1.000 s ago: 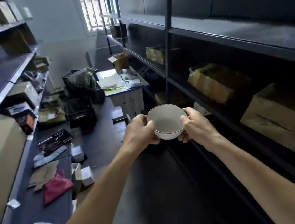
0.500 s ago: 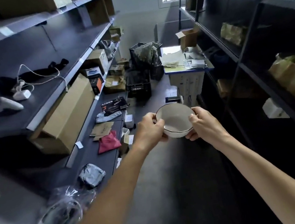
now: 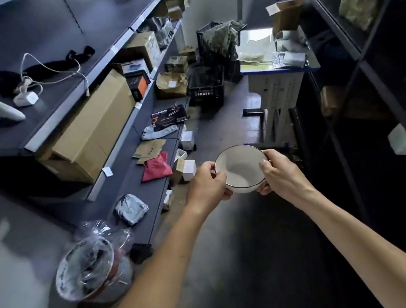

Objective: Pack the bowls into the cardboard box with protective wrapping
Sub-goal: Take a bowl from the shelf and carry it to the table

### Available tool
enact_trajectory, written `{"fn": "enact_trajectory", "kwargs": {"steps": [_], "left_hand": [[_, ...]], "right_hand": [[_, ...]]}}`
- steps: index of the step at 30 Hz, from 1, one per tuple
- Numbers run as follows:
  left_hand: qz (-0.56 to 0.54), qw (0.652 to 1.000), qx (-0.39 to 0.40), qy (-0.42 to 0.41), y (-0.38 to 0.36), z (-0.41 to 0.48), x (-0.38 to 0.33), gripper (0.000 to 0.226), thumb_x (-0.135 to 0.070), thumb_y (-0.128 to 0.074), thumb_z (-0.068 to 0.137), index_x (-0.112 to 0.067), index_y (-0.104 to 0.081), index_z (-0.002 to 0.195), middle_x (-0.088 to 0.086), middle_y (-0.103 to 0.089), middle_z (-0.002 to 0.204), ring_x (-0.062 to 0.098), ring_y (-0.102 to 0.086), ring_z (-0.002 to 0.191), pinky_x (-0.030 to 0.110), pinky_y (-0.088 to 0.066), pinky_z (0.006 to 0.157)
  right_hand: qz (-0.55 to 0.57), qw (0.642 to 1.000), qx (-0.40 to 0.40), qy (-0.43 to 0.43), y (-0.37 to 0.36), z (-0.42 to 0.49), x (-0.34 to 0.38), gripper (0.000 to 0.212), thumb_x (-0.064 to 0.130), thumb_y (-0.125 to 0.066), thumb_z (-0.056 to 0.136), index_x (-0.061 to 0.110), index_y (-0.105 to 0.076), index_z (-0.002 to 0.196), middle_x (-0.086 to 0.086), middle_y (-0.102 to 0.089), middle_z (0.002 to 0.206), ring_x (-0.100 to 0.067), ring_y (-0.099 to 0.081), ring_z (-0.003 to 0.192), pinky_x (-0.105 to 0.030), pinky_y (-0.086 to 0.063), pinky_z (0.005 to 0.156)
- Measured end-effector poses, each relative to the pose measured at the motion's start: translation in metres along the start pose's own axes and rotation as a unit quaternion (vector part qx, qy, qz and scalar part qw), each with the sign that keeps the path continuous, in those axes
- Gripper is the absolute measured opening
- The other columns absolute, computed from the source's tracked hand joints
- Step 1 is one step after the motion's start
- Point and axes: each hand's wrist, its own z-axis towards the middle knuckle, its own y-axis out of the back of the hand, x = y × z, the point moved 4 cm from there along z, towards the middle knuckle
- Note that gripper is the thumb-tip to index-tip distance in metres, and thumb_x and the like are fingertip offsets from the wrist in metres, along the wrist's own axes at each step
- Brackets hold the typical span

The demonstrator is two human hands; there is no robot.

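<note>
A white bowl (image 3: pixel 241 167) with a thin dark rim is held out in front of me over the aisle floor. My left hand (image 3: pixel 208 185) grips its left edge, thumb on the rim. My right hand (image 3: pixel 282 174) grips its right edge the same way. An open cardboard box (image 3: pixel 284 12) stands on the far desk (image 3: pixel 276 71) beside pale wrapping sheets (image 3: pixel 256 46). Low on the left shelf sits a bowl wrapped in clear plastic (image 3: pixel 91 266).
Dark shelving (image 3: pixel 56 70) lines the left side, with a long carton (image 3: pixel 95 128), a red pouch (image 3: pixel 157 167) and small white boxes (image 3: pixel 188 169). A dark rack (image 3: pixel 368 59) lines the right. A black crate (image 3: pixel 208 85) stands far down the narrow aisle.
My view has swung left and downward, from the right rack toward the left shelves. Both hands keep the same hold on the bowl, which stays in front of me.
</note>
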Motion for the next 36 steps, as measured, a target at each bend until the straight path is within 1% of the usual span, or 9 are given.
{"fn": "enact_trajectory", "kwargs": {"steps": [2, 4, 9, 11, 18, 24, 29, 32, 36], "left_hand": [[-0.006, 1.0, 0.004, 0.008, -0.005, 0.007, 0.006, 0.017, -0.013, -0.046, 0.088, -0.012, -0.057, 0.1, 0.007, -0.068, 0.081, 0.028, -0.074, 0.065, 0.053, -0.062, 0.07], [-0.007, 1.0, 0.009, 0.014, -0.009, 0.015, 0.01, 0.019, -0.012, -0.046, 0.088, -0.008, -0.057, 0.104, 0.009, -0.067, 0.086, 0.03, -0.074, 0.068, 0.053, -0.061, 0.071], [-0.012, 0.999, 0.016, 0.029, -0.012, 0.041, 0.019, 0.022, -0.01, -0.047, 0.091, -0.005, -0.056, 0.11, 0.018, -0.067, 0.1, 0.033, -0.074, 0.073, 0.046, -0.063, 0.069], [-0.014, 0.999, 0.021, 0.035, -0.012, 0.056, 0.024, 0.023, -0.011, -0.047, 0.091, -0.006, -0.057, 0.112, 0.018, -0.067, 0.102, 0.032, -0.074, 0.073, 0.047, -0.063, 0.07], [-0.01, 0.997, 0.043, 0.057, 0.003, 0.129, 0.044, 0.024, -0.016, -0.048, 0.09, -0.013, -0.059, 0.111, 0.012, -0.069, 0.098, 0.027, -0.075, 0.069, 0.048, -0.063, 0.071], [0.003, 0.996, 0.063, 0.069, 0.027, 0.19, 0.059, 0.026, -0.025, -0.048, 0.085, -0.017, -0.059, 0.108, 0.006, -0.071, 0.092, 0.024, -0.075, 0.069, 0.05, -0.061, 0.077], [0.015, 0.995, 0.073, 0.072, 0.042, 0.232, 0.06, 0.025, -0.024, -0.048, 0.088, -0.019, -0.059, 0.11, 0.003, -0.072, 0.089, 0.022, -0.075, 0.07, 0.049, -0.061, 0.077], [0.014, 0.994, 0.075, 0.075, 0.043, 0.255, 0.056, 0.025, -0.026, -0.048, 0.087, -0.021, -0.059, 0.109, 0.003, -0.073, 0.088, 0.02, -0.075, 0.069, 0.048, -0.061, 0.077], [0.012, 0.994, 0.071, 0.077, 0.039, 0.29, 0.049, 0.026, -0.028, -0.046, 0.082, -0.022, -0.059, 0.104, 0.002, -0.073, 0.083, 0.021, -0.075, 0.066, 0.049, -0.061, 0.078]], "right_hand": [[-0.008, 1.0, 0.002, -0.006, 0.0, 0.006, -0.006, 0.027, 0.021, -0.037, 0.099, 0.024, -0.058, 0.115, -0.007, -0.071, 0.085, -0.021, -0.072, 0.065, -0.049, -0.061, 0.072], [-0.016, 1.0, 0.006, -0.013, -0.001, 0.012, -0.012, 0.027, 0.022, -0.036, 0.099, 0.024, -0.056, 0.117, -0.007, -0.071, 0.083, -0.02, -0.072, 0.064, -0.048, -0.061, 0.072], [-0.02, 0.999, 0.01, -0.035, -0.008, 0.034, -0.022, 0.029, 0.023, -0.035, 0.097, 0.025, -0.055, 0.118, -0.006, -0.072, 0.079, -0.018, -0.072, 0.061, -0.046, -0.061, 0.076], [-0.019, 0.999, 0.006, -0.045, -0.013, 0.047, -0.026, 0.029, 0.023, -0.035, 0.096, 0.026, -0.055, 0.117, -0.006, -0.072, 0.078, -0.018, -0.072, 0.061, -0.047, -0.061, 0.077], [-0.038, 0.997, -0.001, -0.073, -0.044, 0.112, -0.029, 0.029, 0.026, -0.035, 0.095, 0.026, -0.057, 0.115, -0.004, -0.073, 0.072, -0.017, -0.071, 0.057, -0.046, -0.061, 0.076], [-0.05, 0.994, 0.01, -0.101, -0.078, 0.166, -0.021, 0.033, 0.025, -0.034, 0.1, 0.022, -0.053, 0.126, -0.005, -0.07, 0.094, -0.018, -0.073, 0.063, -0.044, -0.062, 0.074], [-0.043, 0.992, 0.016, -0.12, -0.094, 0.2, -0.012, 0.032, 0.03, -0.034, 0.102, 0.022, -0.052, 0.128, -0.006, -0.068, 0.104, -0.019, -0.073, 0.07, -0.041, -0.063, 0.073], [-0.048, 0.991, 0.01, -0.124, -0.095, 0.223, -0.007, 0.031, 0.033, -0.035, 0.102, 0.024, -0.053, 0.125, -0.005, -0.069, 0.102, -0.018, -0.073, 0.067, -0.041, -0.062, 0.075], [-0.069, 0.991, 0.002, -0.114, -0.09, 0.258, -0.002, 0.033, 0.027, -0.034, 0.097, 0.026, -0.052, 0.124, -0.003, -0.07, 0.095, -0.014, -0.072, 0.062, -0.043, -0.06, 0.08]]}}
